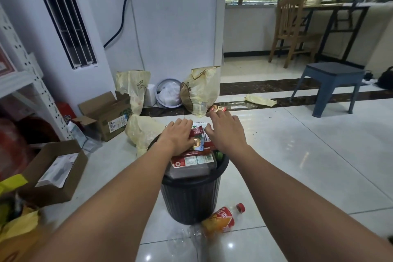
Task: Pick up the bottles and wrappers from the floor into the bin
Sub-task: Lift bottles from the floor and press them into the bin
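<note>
A black ribbed bin (191,198) stands on the tiled floor, heaped above its rim with red wrappers (198,140) and a clear bottle with a red label (192,160). My left hand (177,135) lies flat on the wrapper pile, pressing on it. My right hand (225,131) hovers just right of the pile, fingers bent and apart, holding nothing. An empty clear bottle with a red and orange label (219,220) lies on the floor in front of the bin, its red cap (241,207) beside it. A small red wrapper (217,109) lies beyond my right hand.
Open cardboard boxes (104,112) (57,172) sit on the left by a white shelf (32,83). Yellow plastic bags (201,91) (144,132) lean by the wall and bin; another (260,100) lies flat. A blue stool (331,85) and wooden chair (291,30) stand at right.
</note>
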The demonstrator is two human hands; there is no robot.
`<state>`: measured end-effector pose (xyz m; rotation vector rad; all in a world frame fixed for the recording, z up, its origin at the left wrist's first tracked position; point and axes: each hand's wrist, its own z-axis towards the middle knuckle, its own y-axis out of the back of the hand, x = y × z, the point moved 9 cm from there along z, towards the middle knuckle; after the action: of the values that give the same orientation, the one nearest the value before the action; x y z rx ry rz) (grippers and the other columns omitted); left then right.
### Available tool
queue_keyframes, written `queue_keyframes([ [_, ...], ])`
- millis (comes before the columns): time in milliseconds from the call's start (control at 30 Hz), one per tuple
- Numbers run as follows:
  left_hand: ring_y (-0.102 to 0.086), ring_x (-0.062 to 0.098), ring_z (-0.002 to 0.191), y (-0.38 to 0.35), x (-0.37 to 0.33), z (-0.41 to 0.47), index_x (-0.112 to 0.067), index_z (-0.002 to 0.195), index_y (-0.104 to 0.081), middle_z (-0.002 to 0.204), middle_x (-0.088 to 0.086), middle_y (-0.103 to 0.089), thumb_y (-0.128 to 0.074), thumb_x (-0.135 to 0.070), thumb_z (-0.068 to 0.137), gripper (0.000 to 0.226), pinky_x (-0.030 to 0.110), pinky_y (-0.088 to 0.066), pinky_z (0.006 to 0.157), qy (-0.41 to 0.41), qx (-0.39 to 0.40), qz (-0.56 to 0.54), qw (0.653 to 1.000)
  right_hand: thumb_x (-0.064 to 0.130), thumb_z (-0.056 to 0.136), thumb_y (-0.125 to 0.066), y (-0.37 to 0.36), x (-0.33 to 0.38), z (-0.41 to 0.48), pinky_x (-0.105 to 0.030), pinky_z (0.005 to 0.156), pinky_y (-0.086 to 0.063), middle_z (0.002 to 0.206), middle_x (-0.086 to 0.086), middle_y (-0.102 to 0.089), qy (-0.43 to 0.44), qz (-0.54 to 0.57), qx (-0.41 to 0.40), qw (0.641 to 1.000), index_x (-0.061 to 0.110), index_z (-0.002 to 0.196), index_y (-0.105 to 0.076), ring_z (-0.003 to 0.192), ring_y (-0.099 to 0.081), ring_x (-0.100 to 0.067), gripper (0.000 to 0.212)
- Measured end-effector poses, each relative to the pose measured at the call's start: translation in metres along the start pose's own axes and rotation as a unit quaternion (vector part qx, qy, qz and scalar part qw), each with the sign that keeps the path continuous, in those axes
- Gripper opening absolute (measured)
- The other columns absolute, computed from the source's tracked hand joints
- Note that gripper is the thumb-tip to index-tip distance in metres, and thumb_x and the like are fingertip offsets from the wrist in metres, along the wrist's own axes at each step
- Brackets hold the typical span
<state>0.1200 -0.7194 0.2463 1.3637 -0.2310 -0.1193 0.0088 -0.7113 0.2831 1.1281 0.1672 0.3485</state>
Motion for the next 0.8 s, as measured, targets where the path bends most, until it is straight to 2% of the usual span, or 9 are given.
queue_keyframes([
  [200,-0.037,0.022,0.123,0.002,0.006,0.001,-0.015,0.136,-0.033,0.135,0.005,-0.039,-0.042,-0.049,0.09,0.058,0.036,-0.03,0.102,-0.02,-0.045,-0.012,0.999,0.033,0.096,-0.037,-0.011,0.005,-0.002,-0.037,0.098,-0.034,0.131,-0.004,-0.054,-0.007,0.022,0.001,1.0,0.02,0.135,-0.045,0.12,-0.046,-0.022,0.042],
  [333,-0.016,0.02,0.142,0.002,0.012,-0.004,-0.016,0.147,-0.019,0.154,0.005,-0.02,-0.038,-0.052,0.091,0.069,0.036,-0.012,0.116,-0.007,-0.041,-0.019,0.999,0.034,0.095,-0.039,-0.013,0.005,-0.008,-0.036,0.103,-0.031,0.138,-0.004,-0.049,-0.003,0.045,0.001,0.999,0.021,0.14,-0.04,0.123,-0.045,-0.022,0.047],
  [500,0.002,0.013,0.145,0.011,0.012,-0.02,-0.019,0.15,-0.004,0.158,-0.001,-0.002,-0.032,-0.053,0.094,0.071,0.035,0.002,0.117,-0.001,-0.033,-0.027,0.999,0.032,0.093,-0.041,-0.01,0.003,-0.021,-0.038,0.115,-0.016,0.148,-0.003,-0.039,0.002,0.076,0.01,0.997,0.023,0.146,-0.031,0.135,-0.035,-0.019,0.054],
  [633,0.004,0.01,0.145,0.017,0.001,-0.039,-0.02,0.15,-0.003,0.158,-0.005,0.0,-0.03,-0.052,0.095,0.069,0.034,0.004,0.117,0.014,-0.019,-0.034,0.999,0.034,0.093,-0.041,-0.002,0.001,-0.039,-0.038,0.117,-0.015,0.15,-0.002,-0.036,-0.005,0.078,0.015,0.997,0.025,0.147,-0.029,0.137,-0.032,-0.018,0.056],
  [800,-0.002,0.011,0.145,0.019,-0.031,-0.072,-0.024,0.15,-0.009,0.158,-0.006,-0.006,-0.033,-0.049,0.095,0.066,0.035,0.0,0.117,0.016,-0.02,-0.053,0.998,0.033,0.093,-0.041,0.005,-0.005,-0.077,-0.039,0.116,-0.021,0.148,-0.002,-0.039,-0.011,0.076,0.018,0.997,0.024,0.146,-0.03,0.135,-0.036,-0.019,0.055],
])
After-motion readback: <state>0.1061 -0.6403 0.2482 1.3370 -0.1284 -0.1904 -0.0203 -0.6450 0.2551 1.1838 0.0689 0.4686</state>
